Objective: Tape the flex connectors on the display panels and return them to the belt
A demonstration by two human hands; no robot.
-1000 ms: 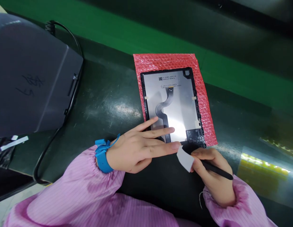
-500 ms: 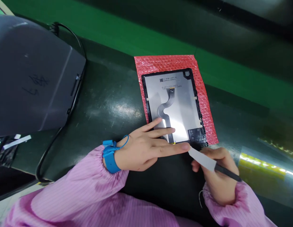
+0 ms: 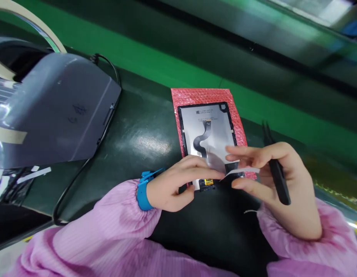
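A display panel [image 3: 216,142] with a silver back, a black frame and a dark wavy flex cable [image 3: 199,144] lies on red bubble wrap [image 3: 201,94]. My left hand [image 3: 175,181], a blue band at its wrist, reaches over the panel's lower edge. Its fingers are stretched out and the index tip touches the end of a thin white strip [image 3: 244,170]. Black tweezers [image 3: 278,177] rest in my right hand [image 3: 291,192], tips pointing up and away. The thumb and fingers of that hand are spread around the strip; whether they touch it, I cannot tell.
A grey machine [image 3: 77,111] stands at the left, with a black cable [image 3: 69,181] running along it. White scraps [image 3: 34,175] lie below it. Yellowish transparent film [image 3: 334,181] is at the right. The dark green work surface [image 3: 144,127] shows between the machine and the panel.
My right hand has risen and turned; the tweezers have swung from lying low to pointing upward. The white strip now lies between both hands. The camera view has shifted.
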